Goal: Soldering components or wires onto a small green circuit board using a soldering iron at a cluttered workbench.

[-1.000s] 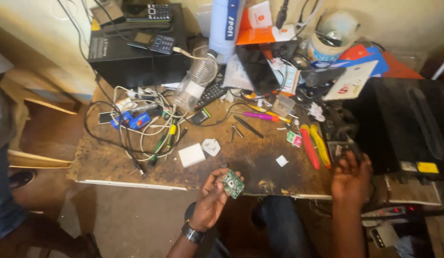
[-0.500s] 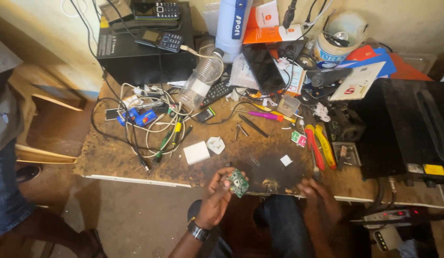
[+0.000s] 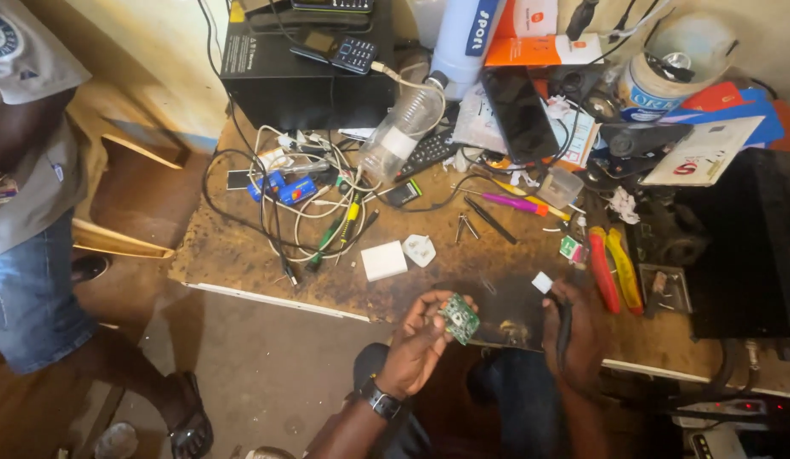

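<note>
Across the whole view runs a worn, stained brown wooden surface [image 3: 242, 255], scuffed and blotchy, with a scorched dark patch near the front edge. At the back left sits a big boxy black case [image 3: 301, 76] with hard flat sides, and a small black keypad phone [image 3: 348, 53] lies on top of it. On the far right is another dark, matte rectangular box [image 3: 744, 255]. A tall blue and white cylinder [image 3: 467, 34] stands at the back, next to an orange cardboard box [image 3: 539, 47]. A clear plastic bottle [image 3: 399, 132], crinkly and see-through, lies tilted near the middle. Left of that is a messy tangle of white and black cables [image 3: 301, 195], loopy and thin, with blue plastic bits mixed in. A flat black glossy phone screen [image 3: 518, 115] leans behind the clutter. Red and yellow handled pliers [image 3: 614, 270] lie toward the right. A flat white square adapter block [image 3: 383, 260] and a white plug [image 3: 420, 250] sit just beside each other near the front.

Left hand [image 3: 420, 340] is below the front edge, fingers curled, pinching a small green square circuit board [image 3: 460, 319] dotted with tiny parts, held up off the surface. Right hand [image 3: 574, 331] rests at the dark patch, fingers wrapped around a thin dark tool [image 3: 565, 327]; can't tell exactly what it is. A person in a grey shirt and jeans [image 3: 29, 212] stands off to the left.
</note>
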